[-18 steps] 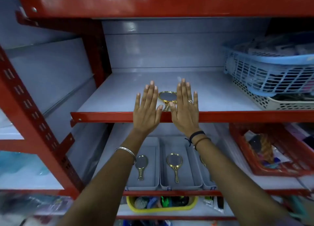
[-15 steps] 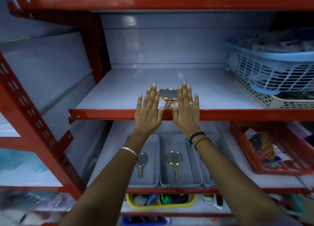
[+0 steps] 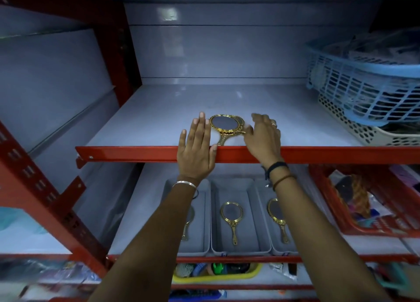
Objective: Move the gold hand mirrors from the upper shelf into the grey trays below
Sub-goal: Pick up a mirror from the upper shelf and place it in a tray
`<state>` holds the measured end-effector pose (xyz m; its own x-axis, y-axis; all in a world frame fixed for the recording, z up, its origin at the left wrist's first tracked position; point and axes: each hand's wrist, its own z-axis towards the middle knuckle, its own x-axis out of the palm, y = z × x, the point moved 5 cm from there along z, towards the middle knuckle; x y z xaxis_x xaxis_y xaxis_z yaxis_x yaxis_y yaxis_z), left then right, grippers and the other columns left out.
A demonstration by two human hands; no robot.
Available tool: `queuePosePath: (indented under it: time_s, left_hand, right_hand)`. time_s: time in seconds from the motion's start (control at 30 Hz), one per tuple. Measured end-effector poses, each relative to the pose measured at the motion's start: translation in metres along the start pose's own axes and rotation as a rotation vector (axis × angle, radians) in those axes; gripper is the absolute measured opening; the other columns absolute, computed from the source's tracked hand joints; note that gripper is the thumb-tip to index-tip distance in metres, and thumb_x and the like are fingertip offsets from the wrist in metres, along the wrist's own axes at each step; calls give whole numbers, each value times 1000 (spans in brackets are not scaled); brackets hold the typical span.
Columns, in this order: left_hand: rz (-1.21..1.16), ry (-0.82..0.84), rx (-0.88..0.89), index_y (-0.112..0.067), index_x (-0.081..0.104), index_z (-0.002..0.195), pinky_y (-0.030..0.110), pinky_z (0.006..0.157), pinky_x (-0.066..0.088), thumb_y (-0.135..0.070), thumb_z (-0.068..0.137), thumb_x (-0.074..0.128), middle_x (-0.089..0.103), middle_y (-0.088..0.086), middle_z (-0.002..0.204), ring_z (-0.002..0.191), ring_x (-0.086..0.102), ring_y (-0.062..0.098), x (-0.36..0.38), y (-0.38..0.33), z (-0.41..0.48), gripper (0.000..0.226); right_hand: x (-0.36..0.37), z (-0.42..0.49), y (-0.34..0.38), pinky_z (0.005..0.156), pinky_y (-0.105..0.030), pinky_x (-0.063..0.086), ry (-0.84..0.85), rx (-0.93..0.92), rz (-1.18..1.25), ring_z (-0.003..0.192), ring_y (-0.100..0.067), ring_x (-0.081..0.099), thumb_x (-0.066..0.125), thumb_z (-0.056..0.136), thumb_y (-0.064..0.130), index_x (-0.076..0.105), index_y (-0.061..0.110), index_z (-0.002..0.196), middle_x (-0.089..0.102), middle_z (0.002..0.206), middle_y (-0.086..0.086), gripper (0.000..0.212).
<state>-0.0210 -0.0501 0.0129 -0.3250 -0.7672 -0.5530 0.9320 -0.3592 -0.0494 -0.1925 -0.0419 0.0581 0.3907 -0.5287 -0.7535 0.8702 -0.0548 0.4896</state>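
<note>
Three shallow grey plastic trays sit side by side on the lower shelf, and each already holds one mirror: the left grey tray (image 3: pixel 202 215) carries one mostly hidden behind the left forearm, the middle grey tray (image 3: pixel 235 213) shows a gold oval hand mirror (image 3: pixel 232 220) lying flat with its handle toward the camera, and the right grey tray (image 3: pixel 264 213) holds another beside the right forearm. What remains, as far as can be seen, lies on the white upper shelf with the red metal front lip (image 3: pixel 136 154): a gold-framed oval hand mirror with an ornate rim (image 3: pixel 223 124) near the front edge, handle pointing to the lip, and a second gold rim peeking out just behind and to the right of it suggests at least two are stacked there. So the job looks well along, with this last small pile to bring down. The left hand (image 3: pixel 196 150) lies flat and released, palm down over the lip, fingers straight, its edge just beside the mirror frame. The right hand (image 3: pixel 263 138) is curled with the thumb reaching toward the right rim; it is blurred, and contact cannot be confirmed. Neither hand has lifted anything yet. A blue lattice plastic basket (image 3: pixel 363 90) stands well apart on the right.
</note>
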Motion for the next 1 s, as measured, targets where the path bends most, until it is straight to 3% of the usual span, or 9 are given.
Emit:
queuePosePath:
  time_s: [0.07, 0.17, 0.33, 0.4, 0.5, 0.57, 0.77, 0.87, 1.0]
  left_hand:
    - [-4, 53, -25, -19, -1, 151, 29, 120, -13, -40, 95, 12, -10, 2, 161, 147, -14, 10, -3, -2, 2, 62]
    - [-6, 118, -71, -8, 17, 146, 31, 119, -6, -37, 89, 26, 26, 12, 156, 146, 16, 19, -8, -2, 8, 64]
    - [57, 156, -43, -7, 19, 147, 29, 119, -10, -35, 90, 26, 27, 11, 156, 145, 18, 18, -11, 2, 20, 63]
    - [83, 147, -45, -7, 19, 146, 28, 119, -13, -34, 90, 26, 29, 11, 155, 149, 3, 15, -9, 2, 19, 63]
    - [91, 141, -48, -8, 18, 146, 28, 120, -14, -34, 90, 27, 29, 10, 155, 146, -19, 7, -8, 2, 18, 63]
    - [88, 161, -42, -7, 18, 145, 27, 119, -15, -34, 89, 28, 31, 12, 154, 148, -4, 13, -8, 2, 19, 63]
    - [74, 145, -52, -4, 23, 146, 26, 119, -11, -33, 90, 29, 31, 13, 154, 143, 20, 19, -11, 1, 19, 63]
    - [68, 141, -50, -3, 26, 146, 32, 119, 4, -32, 90, 28, 30, 13, 154, 143, 27, 22, -11, -2, 16, 63]
    - [22, 151, -63, -3, 24, 147, 38, 117, 12, -32, 91, 23, 27, 13, 156, 144, 26, 23, -12, -4, 15, 63]
  right_hand:
    - [5, 11, -10, 101, -44, 37, 227, 56, -194, 122, -34, 44, 43, 94, 21, 58, 5, 121, 55, 127, -16, 34]
    - [7, 19, -15, 97, -42, 39, 263, 109, -237, 114, -35, 51, 53, 91, 22, 67, 4, 105, 63, 113, -17, 27]
    - [4, 22, -18, 74, -32, 46, 225, 201, 21, 86, -33, 64, 69, 82, 27, 67, 0, 76, 67, 81, -17, 28]
    - [0, 22, -21, 62, -24, 44, 239, 276, 259, 66, -25, 59, 73, 79, 22, 62, 1, 62, 61, 66, -13, 29]
    - [-9, 20, -29, 63, -25, 47, 224, 454, 644, 70, -20, 60, 74, 78, 15, 69, -6, 84, 63, 73, -8, 23]
    - [-19, 16, -30, 57, -20, 44, 209, 516, 835, 63, -14, 53, 71, 81, 13, 68, -8, 97, 62, 73, -6, 27]
    - [-51, -29, -45, 51, -15, 40, 277, 486, 1135, 61, -8, 46, 63, 86, 13, 68, 6, 79, 55, 69, -1, 11]
    - [-54, -74, -72, 44, -9, 40, 319, 523, 1237, 57, -5, 45, 57, 89, 10, 66, 9, 79, 56, 66, 2, 13]
    - [-46, -133, -118, 48, -12, 41, 379, 602, 1261, 55, -2, 52, 71, 67, 22, 69, 15, 72, 64, 58, 10, 9]
